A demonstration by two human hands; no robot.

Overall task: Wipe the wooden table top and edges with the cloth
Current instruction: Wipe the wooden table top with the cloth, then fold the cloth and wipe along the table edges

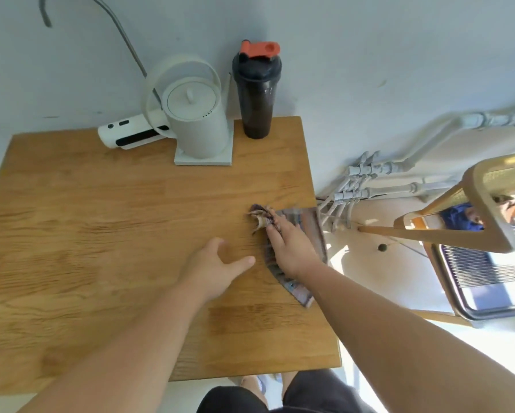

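Cloth (298,251) half under right hand (292,248)

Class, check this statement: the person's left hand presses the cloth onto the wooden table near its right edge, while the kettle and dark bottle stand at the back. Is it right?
Not quite. The head view shows the right hand pressing the cloth onto the wooden table; the left hand is bare beside it. The kettle and dark bottle do stand at the back.

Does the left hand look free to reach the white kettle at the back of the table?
Probably yes. The left hand is open and holds nothing, and bare wooden table lies between it and the kettle; the cloth sits off to its right.
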